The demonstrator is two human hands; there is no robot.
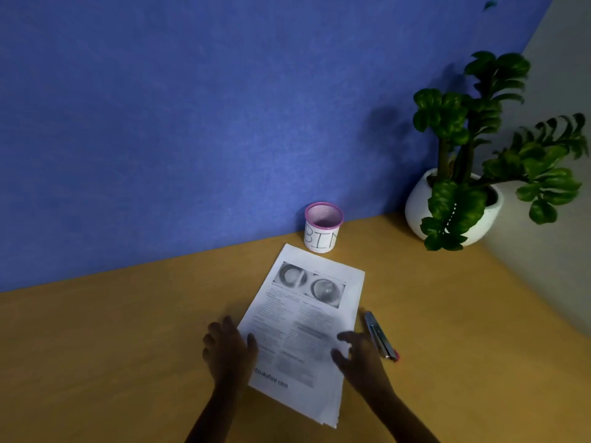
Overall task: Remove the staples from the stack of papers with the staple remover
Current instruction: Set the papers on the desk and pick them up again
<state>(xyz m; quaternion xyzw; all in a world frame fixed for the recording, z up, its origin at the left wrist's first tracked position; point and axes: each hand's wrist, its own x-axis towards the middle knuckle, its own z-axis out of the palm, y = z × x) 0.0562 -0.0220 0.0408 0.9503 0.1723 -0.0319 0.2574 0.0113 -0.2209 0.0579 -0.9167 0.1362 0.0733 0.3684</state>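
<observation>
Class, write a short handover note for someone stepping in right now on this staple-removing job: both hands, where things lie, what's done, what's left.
Left hand: open, flat at the left edge of the stack of papers, holding nothing.
Right hand: open, fingers spread over the stack's right edge, empty.
Staple remover: lies on the desk just right of the stack, not yet picked up.
Cup marked BIN: stands beyond the stack's far end.
Done: nothing visible; no staples can be made out.
Left: pick up the remover and pull the staples.
</observation>
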